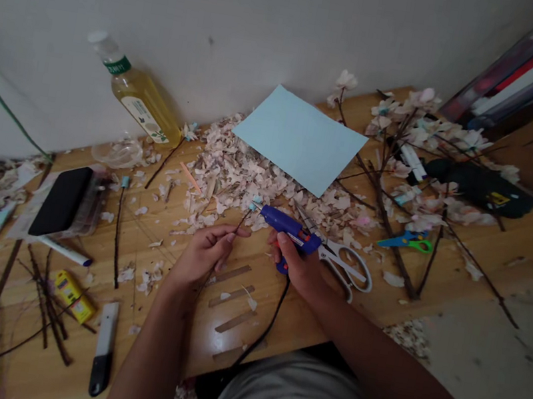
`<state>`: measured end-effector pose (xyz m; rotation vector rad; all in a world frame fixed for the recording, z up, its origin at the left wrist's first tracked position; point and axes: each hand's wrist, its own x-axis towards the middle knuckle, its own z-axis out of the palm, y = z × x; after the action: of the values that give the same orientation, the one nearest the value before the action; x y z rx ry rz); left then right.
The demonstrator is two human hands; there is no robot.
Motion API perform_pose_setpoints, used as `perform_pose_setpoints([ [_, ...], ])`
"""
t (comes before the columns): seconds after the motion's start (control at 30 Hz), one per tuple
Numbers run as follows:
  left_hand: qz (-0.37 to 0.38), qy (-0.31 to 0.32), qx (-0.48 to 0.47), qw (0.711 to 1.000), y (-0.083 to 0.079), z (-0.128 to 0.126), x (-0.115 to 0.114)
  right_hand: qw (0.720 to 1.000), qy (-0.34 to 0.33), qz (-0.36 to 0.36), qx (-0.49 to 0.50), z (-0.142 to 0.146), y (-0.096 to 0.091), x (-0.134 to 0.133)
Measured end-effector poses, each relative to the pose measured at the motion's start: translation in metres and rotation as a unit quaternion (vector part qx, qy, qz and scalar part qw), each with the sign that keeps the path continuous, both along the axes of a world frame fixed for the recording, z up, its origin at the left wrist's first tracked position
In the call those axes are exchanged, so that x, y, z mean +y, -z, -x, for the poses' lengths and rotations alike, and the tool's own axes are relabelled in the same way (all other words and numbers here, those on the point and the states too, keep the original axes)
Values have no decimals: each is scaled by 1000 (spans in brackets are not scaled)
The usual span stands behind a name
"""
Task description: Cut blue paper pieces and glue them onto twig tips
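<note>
My left hand pinches a thin brown twig between thumb and fingers. A small light-blue piece of paper is wrapped at the twig's upper end. In my right hand is a blue hot glue gun, its nozzle pointing left at the blue paper tip; whether they touch I cannot tell. From the glue gun's handle a black cord runs down towards my lap. White-handled scissors lie just right of the glue gun, partly behind my right hand.
Pale petals heap behind my hands, with a light-blue sheet on top. Blossoming branches and small blue-green scissors lie right. Leftward are an oil bottle, a black phone, a utility knife and loose twigs.
</note>
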<state>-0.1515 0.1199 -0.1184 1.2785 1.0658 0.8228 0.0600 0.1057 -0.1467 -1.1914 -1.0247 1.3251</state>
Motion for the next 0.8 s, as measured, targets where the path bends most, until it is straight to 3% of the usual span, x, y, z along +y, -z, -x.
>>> perform_pose_setpoints([
  [0.8, 3, -25, -16, 1000, 2, -3, 0, 1000, 0, 10, -1, 0, 2, -1],
])
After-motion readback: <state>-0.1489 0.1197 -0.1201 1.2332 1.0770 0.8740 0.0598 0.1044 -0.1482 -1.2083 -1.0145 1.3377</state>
